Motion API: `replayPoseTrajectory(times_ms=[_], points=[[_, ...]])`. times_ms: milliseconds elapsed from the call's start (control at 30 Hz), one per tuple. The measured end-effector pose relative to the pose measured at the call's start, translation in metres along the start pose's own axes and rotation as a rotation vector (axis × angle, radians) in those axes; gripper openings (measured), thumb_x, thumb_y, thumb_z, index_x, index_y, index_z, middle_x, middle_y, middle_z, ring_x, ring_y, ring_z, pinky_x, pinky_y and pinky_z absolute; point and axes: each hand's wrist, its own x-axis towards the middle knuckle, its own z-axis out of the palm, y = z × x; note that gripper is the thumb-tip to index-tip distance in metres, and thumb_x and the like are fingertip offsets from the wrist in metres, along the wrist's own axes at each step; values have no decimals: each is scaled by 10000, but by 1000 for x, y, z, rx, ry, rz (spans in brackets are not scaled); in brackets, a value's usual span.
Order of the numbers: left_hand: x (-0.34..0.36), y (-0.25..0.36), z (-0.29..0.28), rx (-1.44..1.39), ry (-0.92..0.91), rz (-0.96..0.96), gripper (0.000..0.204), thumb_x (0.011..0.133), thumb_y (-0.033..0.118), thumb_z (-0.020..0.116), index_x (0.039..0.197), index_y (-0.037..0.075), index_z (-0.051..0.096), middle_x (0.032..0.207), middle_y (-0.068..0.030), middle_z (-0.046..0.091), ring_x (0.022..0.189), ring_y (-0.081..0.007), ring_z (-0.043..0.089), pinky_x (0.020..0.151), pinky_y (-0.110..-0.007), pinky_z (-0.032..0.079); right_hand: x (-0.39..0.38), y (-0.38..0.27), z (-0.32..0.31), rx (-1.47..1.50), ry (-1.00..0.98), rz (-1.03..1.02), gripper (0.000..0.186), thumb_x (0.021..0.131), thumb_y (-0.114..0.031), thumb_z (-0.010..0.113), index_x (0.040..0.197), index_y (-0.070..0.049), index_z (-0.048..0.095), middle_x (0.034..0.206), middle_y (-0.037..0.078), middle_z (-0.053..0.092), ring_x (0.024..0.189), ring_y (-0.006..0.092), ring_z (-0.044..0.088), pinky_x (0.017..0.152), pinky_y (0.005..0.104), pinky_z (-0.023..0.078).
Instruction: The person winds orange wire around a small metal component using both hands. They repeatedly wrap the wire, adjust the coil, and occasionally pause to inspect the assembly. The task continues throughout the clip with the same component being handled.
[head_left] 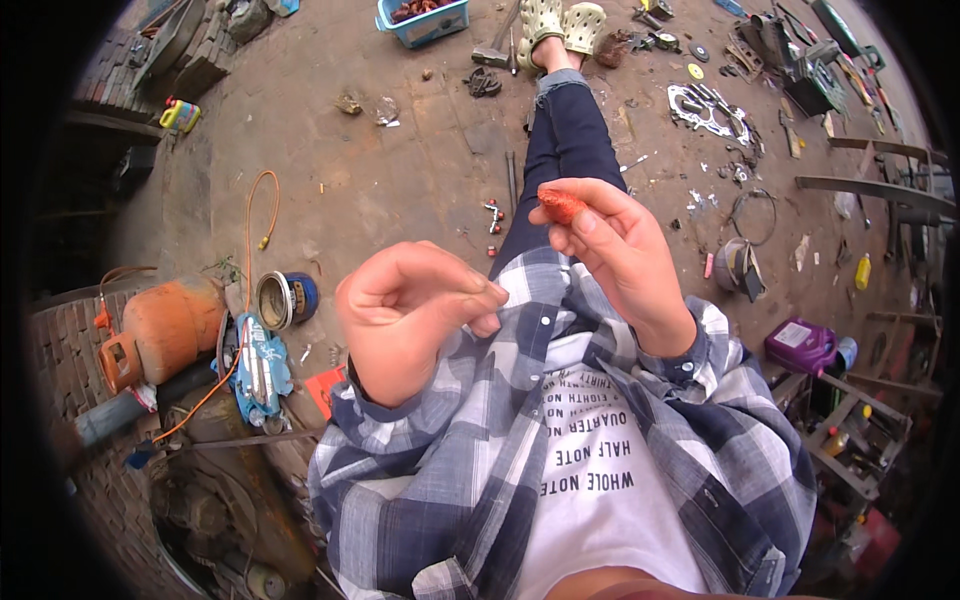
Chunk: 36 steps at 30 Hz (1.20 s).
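My right hand (622,248) is raised over my legs, its thumb and fingers pinching a small orange-red piece with a rough surface (562,206). It looks like a bit of food, but its exact kind is not clear. Lower and to the left, my left hand (415,310) is closed, thumb and fingertips pressed together. Whatever may lie between those fingertips is too small or hidden to name. The two hands are apart. Beyond my feet, a blue plastic basin (432,27) holds several dark red pieces.
An orange gas cylinder (165,325) with an orange hose lies at left, near an open tin can (275,300). A hammer (491,55) is by my feet. Metal parts, a flat gasket (705,108) and a purple jug (800,344) are scattered on the right.
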Motion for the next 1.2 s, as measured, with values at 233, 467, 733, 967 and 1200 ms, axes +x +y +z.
replayPoseTrajectory(times_ms=[233,467,733,967,1200], points=[[-20,-11,27,64,19,-26,117,763,-111,614,866,-62,641,785,-127,664,656,-142,625,600,-232,499,-34,-11,18,-24,-91,-126,301,912,-101,556,1182,30,528,1054,111,624,858,115,584,791,262,484],[-25,-22,45,228,65,87,62,800,-25,653,857,-49,656,736,-68,637,618,-108,594,553,-216,463,-54,-14,19,-507,99,-489,349,849,-21,615,1180,45,524,1077,125,614,964,164,610,843,279,485],[-26,-25,64,182,131,64,69,812,11,661,849,-44,642,702,-43,623,588,-80,567,521,-198,436,-52,-5,10,-814,275,-902,479,740,41,696,1189,11,532,953,135,661,829,207,652,730,280,511],[-20,-27,74,216,89,35,60,812,17,658,799,-27,619,675,-46,618,554,-79,558,506,-196,430,-44,-4,-14,-1048,296,-1168,542,674,57,732,1184,2,556,912,139,657,708,236,620,626,297,498],[-11,-33,84,282,28,-12,81,802,41,678,797,-20,626,672,-39,616,554,-75,551,510,-197,428,-47,-10,-28,-1152,331,-1137,467,657,55,730,1106,10,611,923,142,655,758,258,637,657,305,508]])
